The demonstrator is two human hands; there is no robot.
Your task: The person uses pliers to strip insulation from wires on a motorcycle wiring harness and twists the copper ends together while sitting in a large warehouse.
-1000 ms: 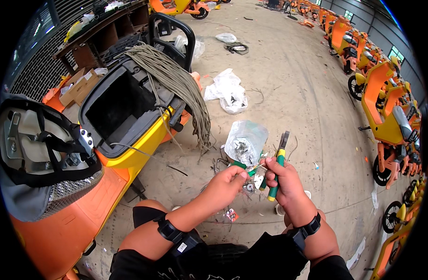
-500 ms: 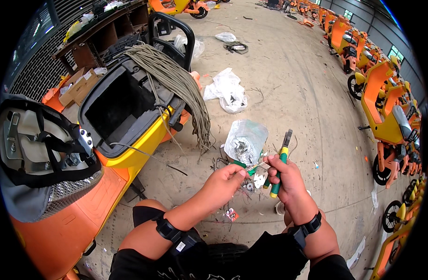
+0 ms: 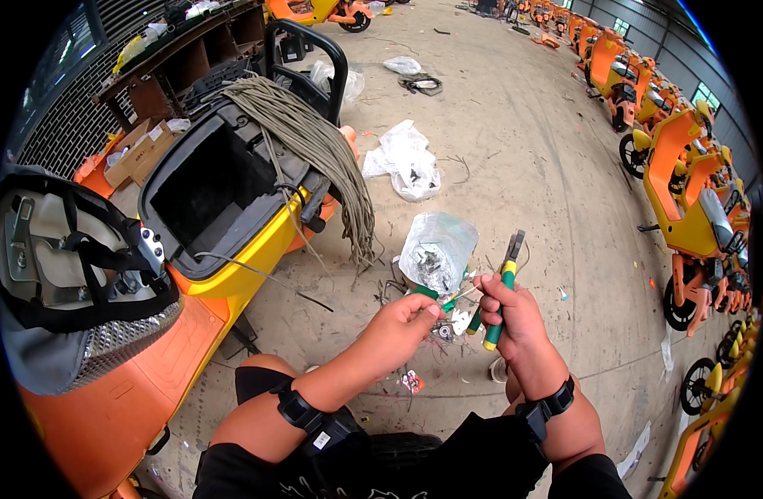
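My left hand (image 3: pixel 411 324) pinches a thin pale strand (image 3: pixel 462 296), perhaps wire or a tie, which stretches across to the fingertips of my right hand (image 3: pixel 514 320). That right hand also grips pliers (image 3: pixel 509 274) with green and yellow handles, held upright with the jaws pointing away from me. Beyond my fingers on the floor lies an open clear plastic bag (image 3: pixel 438 237) of small metal parts. Small green items and white pieces (image 3: pixel 460 324) lie just below it, partly behind my hands. A bearing-like ring (image 3: pixel 445 332) is near them.
At left stands an orange-yellow scooter (image 3: pixel 115 407) with a black open box (image 3: pixel 211 191), coiled rope (image 3: pixel 323 158) and a grey padded bag (image 3: pixel 78 274). More plastic bags (image 3: pixel 402 166) are on the floor ahead. Rows of scooters (image 3: pixel 681 200) line the right side; a cluttered bench (image 3: pixel 174 66) is behind.
My right hand with the pliers has shifted a little right and upward. My left hand stays almost in place at the strand.
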